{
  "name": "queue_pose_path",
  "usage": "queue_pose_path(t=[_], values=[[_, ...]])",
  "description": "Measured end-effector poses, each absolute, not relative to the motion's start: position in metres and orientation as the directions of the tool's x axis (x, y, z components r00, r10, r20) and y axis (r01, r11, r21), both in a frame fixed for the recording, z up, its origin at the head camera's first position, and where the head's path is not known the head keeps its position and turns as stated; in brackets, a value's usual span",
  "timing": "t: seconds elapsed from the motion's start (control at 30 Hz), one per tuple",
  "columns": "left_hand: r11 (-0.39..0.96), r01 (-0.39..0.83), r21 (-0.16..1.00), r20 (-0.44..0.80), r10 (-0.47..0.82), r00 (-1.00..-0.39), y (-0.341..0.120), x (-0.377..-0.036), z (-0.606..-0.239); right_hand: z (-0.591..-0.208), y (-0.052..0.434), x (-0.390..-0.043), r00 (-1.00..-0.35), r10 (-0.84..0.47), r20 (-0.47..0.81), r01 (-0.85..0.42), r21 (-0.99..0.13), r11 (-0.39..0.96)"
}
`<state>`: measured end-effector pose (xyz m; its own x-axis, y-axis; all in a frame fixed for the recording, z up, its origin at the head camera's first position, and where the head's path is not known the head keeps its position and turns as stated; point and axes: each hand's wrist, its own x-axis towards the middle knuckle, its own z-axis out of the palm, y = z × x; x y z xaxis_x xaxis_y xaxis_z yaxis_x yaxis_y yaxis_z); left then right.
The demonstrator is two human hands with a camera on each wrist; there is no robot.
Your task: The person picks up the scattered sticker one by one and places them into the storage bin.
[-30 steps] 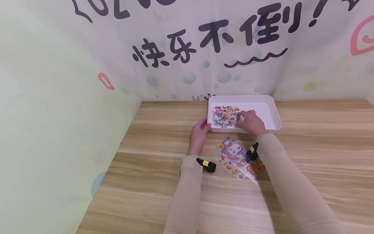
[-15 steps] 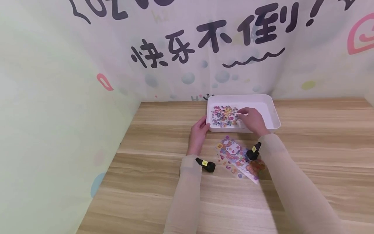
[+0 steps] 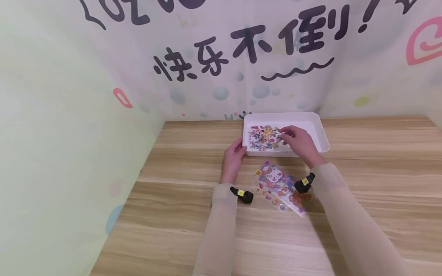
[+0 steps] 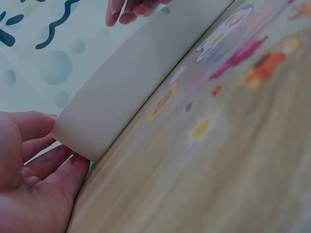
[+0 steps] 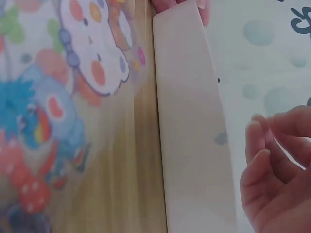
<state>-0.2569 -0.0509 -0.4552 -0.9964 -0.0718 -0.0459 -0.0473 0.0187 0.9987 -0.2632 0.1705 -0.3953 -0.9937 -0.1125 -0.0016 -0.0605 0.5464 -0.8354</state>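
A white tray (image 3: 321,135) stands on the wooden table near the back wall. A sheet of small colourful stickers (image 3: 261,137) lies in its left half. My left hand (image 3: 241,148) grips the tray's front left corner; in the left wrist view the left hand (image 4: 51,141) has thumb and fingers wrapped round the tray corner (image 4: 121,97). My right hand (image 3: 284,134) hovers over the tray with curled fingers, pinching at the sheet's right edge. In the right wrist view the right hand (image 5: 260,141) has thumb and forefinger close together beside the tray wall (image 5: 194,145).
A second sticker sheet (image 3: 277,184) with a white bear lies on the table (image 3: 380,172) in front of the tray, between my forearms; it shows large as the bear sheet (image 5: 73,97). Printed walls close the back and left. Black wrist cameras (image 3: 243,194) sit on both sleeves.
My right hand has drawn its fingertips slightly back and up at the sheet's right edge, and its wrist has dropped toward me. The left hand stays on the tray corner.
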Motion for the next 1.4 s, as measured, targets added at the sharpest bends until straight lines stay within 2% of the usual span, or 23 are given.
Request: queue_pose_path(t=[0.23,0.6,1.1,1.4], values=[[0.008,-0.053,0.999,-0.052,-0.069,-0.996,-0.05,-0.257,-0.455,-0.389,0.18,-0.248,-0.981,-0.188,0.049,-0.152,-0.795,0.587],[0.012,-0.06,0.998,-0.059,-0.075,-0.995,-0.051,-0.255,-0.454,-0.381,0.19,-0.223,-0.954,-0.296,0.045,-0.23,-0.746,0.625],[-0.02,-0.094,0.995,-0.095,-0.038,-0.995,-0.053,-0.257,-0.451,-0.387,0.191,-0.201,-0.94,-0.342,0.003,-0.256,-0.67,0.697],[0.018,-0.088,0.996,-0.087,-0.072,-0.994,-0.051,-0.256,-0.451,-0.395,0.188,-0.199,-0.921,-0.388,-0.036,-0.273,-0.652,0.707]])
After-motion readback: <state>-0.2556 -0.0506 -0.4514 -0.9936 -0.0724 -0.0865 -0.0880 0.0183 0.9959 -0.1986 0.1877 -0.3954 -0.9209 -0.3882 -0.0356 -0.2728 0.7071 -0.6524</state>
